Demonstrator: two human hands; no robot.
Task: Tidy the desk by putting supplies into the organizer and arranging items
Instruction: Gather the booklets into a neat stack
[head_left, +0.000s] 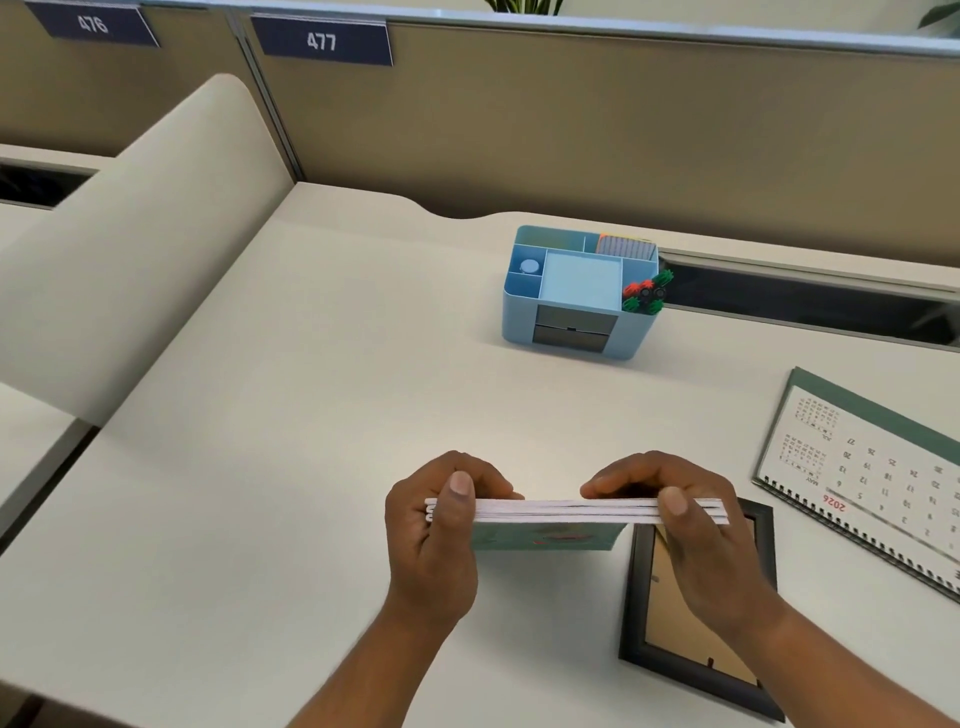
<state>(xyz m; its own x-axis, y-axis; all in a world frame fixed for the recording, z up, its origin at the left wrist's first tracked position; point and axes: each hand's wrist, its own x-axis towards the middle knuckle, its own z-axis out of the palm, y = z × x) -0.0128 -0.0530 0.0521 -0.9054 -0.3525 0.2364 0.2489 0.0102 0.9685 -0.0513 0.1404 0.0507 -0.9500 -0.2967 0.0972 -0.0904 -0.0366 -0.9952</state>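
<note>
I hold a thin stack of notebooks (566, 511) on edge above the desk, white page edges up and a teal cover facing me. My left hand (436, 540) grips its left end, thumb over the top. At the right end, my right hand (691, 525) grips the stack the same way. Further back stands the blue desk organizer (574, 317), with red and green markers (647, 296) in its right pocket, a striped pad (626, 246) at the back right and a small round white item (530, 266) in a left compartment.
A black picture frame (691, 654) lies flat on the desk under my right wrist. To the right lies a spiral desk calendar (872, 467). A beige divider (130, 234) curves along the left, and a partition wall (623, 130) runs behind the desk (260, 467).
</note>
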